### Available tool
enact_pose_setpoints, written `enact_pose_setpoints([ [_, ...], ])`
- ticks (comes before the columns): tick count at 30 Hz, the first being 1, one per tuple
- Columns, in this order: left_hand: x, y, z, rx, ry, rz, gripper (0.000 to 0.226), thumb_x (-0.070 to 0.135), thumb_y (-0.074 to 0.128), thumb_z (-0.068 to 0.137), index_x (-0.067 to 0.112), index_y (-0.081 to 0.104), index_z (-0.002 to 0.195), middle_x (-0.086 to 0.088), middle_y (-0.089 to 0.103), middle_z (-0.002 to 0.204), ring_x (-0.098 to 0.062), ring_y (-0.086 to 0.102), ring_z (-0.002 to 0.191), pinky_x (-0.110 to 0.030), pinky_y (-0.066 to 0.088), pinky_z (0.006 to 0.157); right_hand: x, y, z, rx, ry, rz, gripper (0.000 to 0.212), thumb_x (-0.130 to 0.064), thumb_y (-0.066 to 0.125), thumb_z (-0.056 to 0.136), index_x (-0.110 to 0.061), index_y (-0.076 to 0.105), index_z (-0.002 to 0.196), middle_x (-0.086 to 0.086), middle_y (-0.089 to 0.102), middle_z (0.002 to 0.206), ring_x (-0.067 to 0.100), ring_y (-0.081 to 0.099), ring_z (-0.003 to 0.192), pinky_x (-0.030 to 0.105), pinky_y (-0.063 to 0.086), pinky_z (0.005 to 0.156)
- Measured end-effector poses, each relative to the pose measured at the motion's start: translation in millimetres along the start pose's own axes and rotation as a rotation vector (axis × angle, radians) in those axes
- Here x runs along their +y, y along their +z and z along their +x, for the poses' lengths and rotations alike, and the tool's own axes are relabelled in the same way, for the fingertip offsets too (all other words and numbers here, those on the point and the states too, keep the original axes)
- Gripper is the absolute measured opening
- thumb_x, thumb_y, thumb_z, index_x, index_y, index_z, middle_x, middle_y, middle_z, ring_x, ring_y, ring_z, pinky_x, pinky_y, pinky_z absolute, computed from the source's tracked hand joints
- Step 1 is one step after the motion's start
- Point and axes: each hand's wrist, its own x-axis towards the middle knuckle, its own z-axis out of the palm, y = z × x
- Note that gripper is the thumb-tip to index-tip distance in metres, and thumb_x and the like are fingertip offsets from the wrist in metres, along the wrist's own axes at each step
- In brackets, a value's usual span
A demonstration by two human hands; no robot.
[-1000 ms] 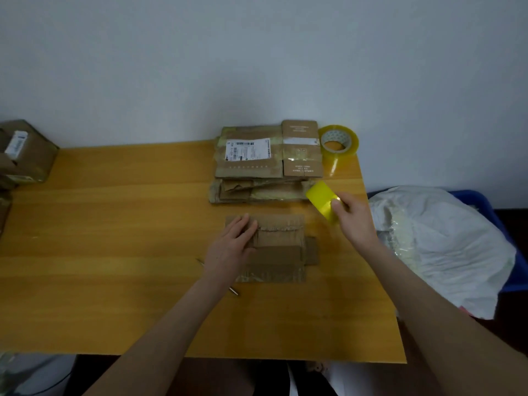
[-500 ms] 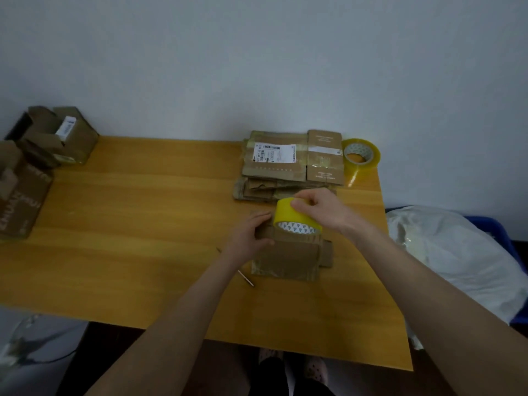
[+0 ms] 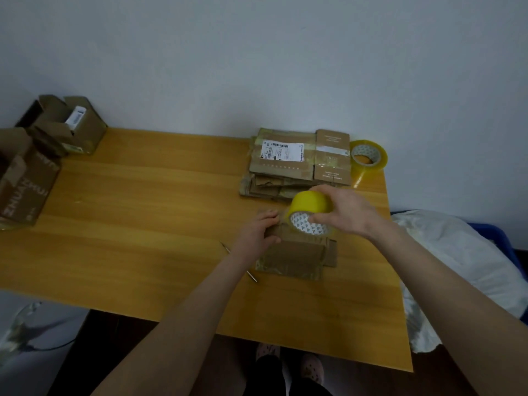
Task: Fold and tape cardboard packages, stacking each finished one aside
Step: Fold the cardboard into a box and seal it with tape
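yellow roll (image 3: 310,202), hole seemingly viewer-ward

The brown box (image 3: 23,184) at the left edge bears large pale letters beginning "ZHUA". A white shipping label (image 3: 283,151) on the stack's top package (image 3: 281,167) shows a barcode; its small print is unreadable.
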Motion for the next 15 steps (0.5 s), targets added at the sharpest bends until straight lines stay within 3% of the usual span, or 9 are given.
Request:
enact_pose_setpoints([
  [3,1.1,-1.4,1.2,-0.002,-0.022,0.026,0.053,0.016,0.072,0.082,0.009,0.056,0.132,-0.002,0.047,0.142,-0.021,0.042,0.13,-0.033,0.034,0.106,-6.8,3.5,3.3,0.042,0.0,0.237,0.063,-0.033,0.075,0.08,-0.028,0.046,0.136,0.002,0.057,0.127,0.022,0.052,0.113,0.034,0.045,0.088],
  [6,-1.7,-3.7,1.6,-0.028,-0.012,-0.042,0.055,0.011,0.073,0.079,0.013,0.056,0.131,-0.002,0.049,0.14,-0.021,0.044,0.128,-0.036,0.037,0.106,-11.9,17.9,3.2,-0.005,0.006,0.252,0.063,-0.026,0.077,0.079,-0.029,0.046,0.134,0.003,0.056,0.125,0.023,0.051,0.113,0.036,0.046,0.089],
  [9,3.6,-16.7,0.5,-0.032,-0.075,-0.194,0.043,0.003,0.063,0.083,0.01,0.059,0.125,0.001,0.05,0.134,-0.016,0.046,0.12,-0.023,0.041,0.094,-8.6,20.2,4.7,-0.015,0.041,0.251,0.065,-0.027,0.078,0.077,-0.031,0.046,0.133,0.003,0.056,0.124,0.025,0.051,0.114,0.041,0.047,0.092],
  [12,15.4,-30.9,-0.6,-0.04,-0.232,-0.511,0.027,0.006,0.048,0.092,0.014,0.064,0.113,0.003,0.057,0.116,-0.01,0.052,0.102,-0.015,0.042,0.075,-8.5,21.4,5.9,-0.023,0.052,0.247,0.067,-0.028,0.078,0.077,-0.032,0.045,0.135,0.003,0.055,0.128,0.026,0.05,0.117,0.044,0.046,0.097],
  [15,22.0,-32.1,1.6,0.003,-0.305,-0.518,0.021,0.027,0.052,0.096,0.015,0.068,0.09,-0.001,0.064,0.091,-0.011,0.056,0.085,-0.023,0.043,0.07,-12.7,21.2,6.3,-0.011,0.056,0.235,0.069,-0.028,0.077,0.078,-0.035,0.043,0.138,0.003,0.052,0.135,0.026,0.048,0.123,0.042,0.044,0.101],
])
